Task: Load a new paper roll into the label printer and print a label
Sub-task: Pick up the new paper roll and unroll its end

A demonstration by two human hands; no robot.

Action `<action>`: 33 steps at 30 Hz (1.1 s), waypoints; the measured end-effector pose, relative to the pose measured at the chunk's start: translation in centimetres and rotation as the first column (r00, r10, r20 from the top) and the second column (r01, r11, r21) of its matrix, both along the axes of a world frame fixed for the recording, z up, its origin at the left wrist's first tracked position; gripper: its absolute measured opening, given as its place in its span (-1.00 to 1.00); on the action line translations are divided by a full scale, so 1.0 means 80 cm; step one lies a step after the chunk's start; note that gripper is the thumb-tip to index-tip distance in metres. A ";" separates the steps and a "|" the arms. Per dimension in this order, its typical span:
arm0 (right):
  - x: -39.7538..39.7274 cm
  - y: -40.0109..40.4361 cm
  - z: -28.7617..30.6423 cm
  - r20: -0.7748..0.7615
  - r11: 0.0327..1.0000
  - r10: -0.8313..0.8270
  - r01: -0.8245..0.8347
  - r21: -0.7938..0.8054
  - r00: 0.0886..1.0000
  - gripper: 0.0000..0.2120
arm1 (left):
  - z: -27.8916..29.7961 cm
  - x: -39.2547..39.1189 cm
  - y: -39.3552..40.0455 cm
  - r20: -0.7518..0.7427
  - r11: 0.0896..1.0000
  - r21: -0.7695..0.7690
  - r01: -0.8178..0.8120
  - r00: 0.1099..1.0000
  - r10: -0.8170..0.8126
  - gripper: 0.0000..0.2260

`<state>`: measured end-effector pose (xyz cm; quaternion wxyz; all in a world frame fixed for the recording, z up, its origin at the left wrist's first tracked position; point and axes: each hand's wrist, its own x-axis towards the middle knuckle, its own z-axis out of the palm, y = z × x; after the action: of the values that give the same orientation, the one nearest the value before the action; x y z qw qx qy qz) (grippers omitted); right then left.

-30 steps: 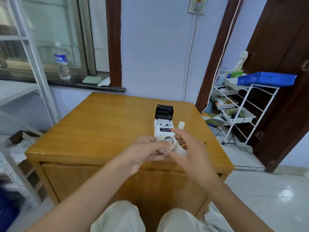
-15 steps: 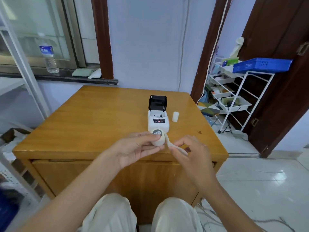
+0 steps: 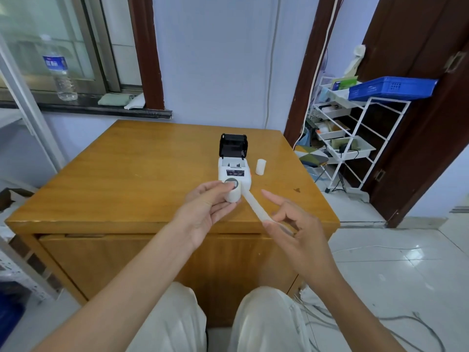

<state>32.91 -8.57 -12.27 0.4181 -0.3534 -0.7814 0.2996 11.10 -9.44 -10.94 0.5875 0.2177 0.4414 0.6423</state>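
Note:
A small white label printer point(image 3: 234, 170) stands on the wooden table point(image 3: 127, 179) with its black lid point(image 3: 233, 146) tipped up and back, the paper bay open. My left hand point(image 3: 205, 209) holds a white paper roll point(image 3: 233, 193) just in front of the printer. A strip of paper point(image 3: 255, 207) runs from the roll down to my right hand point(image 3: 291, 224), which pinches its free end between thumb and fingers. A second small white roll point(image 3: 261, 166) stands upright on the table to the right of the printer.
A white wire rack point(image 3: 355, 128) with a blue basket point(image 3: 390, 88) stands right of the table by a dark door. A water bottle point(image 3: 60, 74) sits on the windowsill at the back left. Cables lie on the tiled floor at the lower right.
My right hand has pulled away from the roll toward me and to the right, drawing out a longer strip of paper. The left hand keeps hold of the roll.

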 end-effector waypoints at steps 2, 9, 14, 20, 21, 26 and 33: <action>-0.010 -0.008 0.001 0.026 0.997 0.078 -0.077 -0.020 0.997 -0.83 | 0.001 0.009 0.002 0.024 1.000 0.013 0.000 1.000 0.000 -0.48; 0.010 0.011 0.035 -0.182 0.998 0.052 -0.056 -0.015 0.982 -0.61 | 0.024 0.001 -0.006 -0.071 0.960 0.124 0.250 0.968 -0.242 -0.46; 0.011 0.033 0.047 -0.047 0.998 0.066 -0.065 0.020 0.997 -0.72 | 0.038 0.010 -0.015 -0.109 0.898 0.199 0.393 0.919 -0.378 -0.56; 0.013 0.031 0.068 0.044 0.978 0.207 -0.207 0.010 0.977 -0.65 | 0.037 0.002 -0.025 -0.207 0.848 0.213 0.486 0.870 -0.447 -0.30; 0.012 0.029 0.069 0.066 0.977 0.209 -0.211 0.014 0.976 -0.64 | 0.036 0.001 -0.026 -0.215 0.844 0.210 0.493 0.866 -0.452 -0.30; 0.002 0.022 0.067 0.101 0.979 0.174 -0.183 0.092 0.980 -0.64 | 0.031 0.000 -0.027 -0.198 0.816 0.231 0.530 0.847 -0.494 -0.31; -0.003 0.022 0.067 0.170 0.963 0.128 -0.164 0.216 0.977 -0.59 | 0.017 0.025 -0.040 0.092 0.838 0.329 0.436 0.868 -0.488 -0.33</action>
<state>32.70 -6.78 -6.93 0.3708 -0.2663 -0.8647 0.2094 13.11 -12.63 -9.55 0.7217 0.3475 0.2215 0.5562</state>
